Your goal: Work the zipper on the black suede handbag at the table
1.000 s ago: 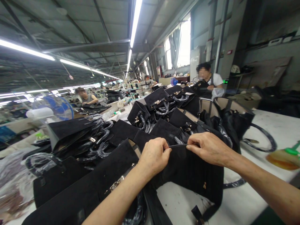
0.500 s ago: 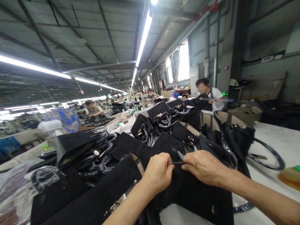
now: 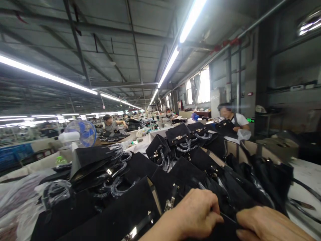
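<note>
My left hand [image 3: 197, 212] is closed in a pinch at the lower middle, its fingers on the edge of a black handbag [image 3: 228, 231]. To the right of it, my right hand [image 3: 267, 222] pinches the same edge, its lower part cut off by the frame. A stretch of dark edge runs between the two hands. Beside my left wrist lies another black bag [image 3: 120, 207] with a metal clasp and a beige inner edge. More black bags [image 3: 188, 170] with plastic-wrapped handles are heaped just beyond my hands.
Clear plastic wrapping [image 3: 17, 207] lies at the left. A blue and white fan [image 3: 86, 133] stands behind the bags. On the right, open bags [image 3: 265, 164] stand on a white table [image 3: 303, 170]. Two co-workers sit farther back, one [image 3: 111, 125] left, one [image 3: 242, 122] right.
My view has tilted up, so both hands and the held bag appear lower and farther right. Both hands still pinch the bag's edge. The left co-worker's arm now reaches out to the right.
</note>
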Demonstrator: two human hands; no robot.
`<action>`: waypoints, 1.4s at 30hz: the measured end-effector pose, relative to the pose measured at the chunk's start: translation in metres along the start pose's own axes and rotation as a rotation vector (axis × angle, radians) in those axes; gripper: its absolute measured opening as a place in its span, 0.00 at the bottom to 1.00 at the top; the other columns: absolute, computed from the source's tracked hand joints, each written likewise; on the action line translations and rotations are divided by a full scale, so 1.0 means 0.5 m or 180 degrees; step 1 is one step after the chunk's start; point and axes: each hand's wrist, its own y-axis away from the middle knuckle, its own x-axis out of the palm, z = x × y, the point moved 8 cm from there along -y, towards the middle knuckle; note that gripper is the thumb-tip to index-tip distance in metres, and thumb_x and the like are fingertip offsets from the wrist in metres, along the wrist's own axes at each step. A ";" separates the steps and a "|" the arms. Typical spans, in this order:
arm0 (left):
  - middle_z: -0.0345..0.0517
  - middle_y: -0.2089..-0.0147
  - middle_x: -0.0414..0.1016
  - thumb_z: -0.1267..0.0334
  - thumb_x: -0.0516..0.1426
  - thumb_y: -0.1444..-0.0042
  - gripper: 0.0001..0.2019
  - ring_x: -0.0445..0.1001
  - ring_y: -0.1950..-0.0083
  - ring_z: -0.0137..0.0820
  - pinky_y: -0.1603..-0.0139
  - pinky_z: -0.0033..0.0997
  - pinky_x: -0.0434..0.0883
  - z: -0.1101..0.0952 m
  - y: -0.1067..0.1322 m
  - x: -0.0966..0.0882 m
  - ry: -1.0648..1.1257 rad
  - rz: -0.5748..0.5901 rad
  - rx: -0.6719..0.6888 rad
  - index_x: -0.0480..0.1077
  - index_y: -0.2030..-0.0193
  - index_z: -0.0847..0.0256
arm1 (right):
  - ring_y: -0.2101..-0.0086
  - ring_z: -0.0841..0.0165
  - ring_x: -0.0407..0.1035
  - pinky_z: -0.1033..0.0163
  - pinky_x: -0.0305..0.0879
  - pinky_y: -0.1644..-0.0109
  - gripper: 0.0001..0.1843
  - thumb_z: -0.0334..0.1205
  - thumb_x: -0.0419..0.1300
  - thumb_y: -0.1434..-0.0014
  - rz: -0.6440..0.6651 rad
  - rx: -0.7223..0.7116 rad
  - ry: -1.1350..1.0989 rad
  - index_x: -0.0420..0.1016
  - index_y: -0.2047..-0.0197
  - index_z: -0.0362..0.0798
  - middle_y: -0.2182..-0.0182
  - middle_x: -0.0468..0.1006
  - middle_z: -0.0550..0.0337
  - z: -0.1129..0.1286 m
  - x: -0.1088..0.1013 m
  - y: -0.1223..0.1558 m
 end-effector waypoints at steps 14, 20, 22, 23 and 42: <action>0.44 0.59 0.77 0.67 0.66 0.56 0.19 0.75 0.59 0.32 0.61 0.30 0.70 0.061 0.093 -0.094 0.1176 -0.0366 -0.1301 0.67 0.57 0.61 | 0.76 0.67 0.66 0.61 0.47 0.70 0.22 0.46 0.51 0.33 -0.0758 -0.0383 -0.0441 0.64 0.78 0.48 0.79 0.73 0.60 0.002 -0.046 -0.040; 0.41 0.59 0.76 0.75 0.57 0.51 0.14 0.73 0.59 0.30 0.60 0.28 0.68 0.062 0.099 -0.080 0.0421 -0.0496 -0.1177 0.68 0.57 0.59 | 0.77 0.68 0.63 0.61 0.47 0.71 0.23 0.47 0.52 0.34 -0.0830 -0.0481 -0.0597 0.63 0.79 0.48 0.80 0.70 0.61 0.001 -0.048 -0.041; 0.39 0.59 0.76 0.77 0.57 0.51 0.17 0.73 0.59 0.31 0.59 0.29 0.68 0.055 0.095 -0.087 0.0001 -0.0528 -0.1142 0.68 0.55 0.56 | 0.78 0.69 0.62 0.61 0.47 0.71 0.23 0.47 0.52 0.34 -0.0839 -0.0525 -0.0571 0.62 0.79 0.48 0.81 0.69 0.61 0.007 -0.050 -0.042; 0.38 0.59 0.75 0.77 0.57 0.52 0.18 0.72 0.58 0.31 0.58 0.30 0.68 0.048 0.092 -0.090 -0.0161 -0.0523 -0.1080 0.68 0.55 0.55 | 0.78 0.69 0.62 0.60 0.47 0.71 0.23 0.46 0.52 0.34 -0.0844 -0.0526 -0.0558 0.62 0.80 0.48 0.81 0.69 0.61 0.009 -0.051 -0.042; 0.39 0.65 0.79 0.64 0.61 0.42 0.05 0.76 0.62 0.31 0.60 0.28 0.67 0.031 0.060 -0.085 -0.0480 -0.0537 -0.0749 0.74 0.69 0.59 | 0.77 0.70 0.63 0.63 0.49 0.72 0.17 0.46 0.56 0.35 -0.0833 -0.0693 -0.0887 0.69 0.74 0.49 0.80 0.68 0.66 0.008 -0.059 -0.043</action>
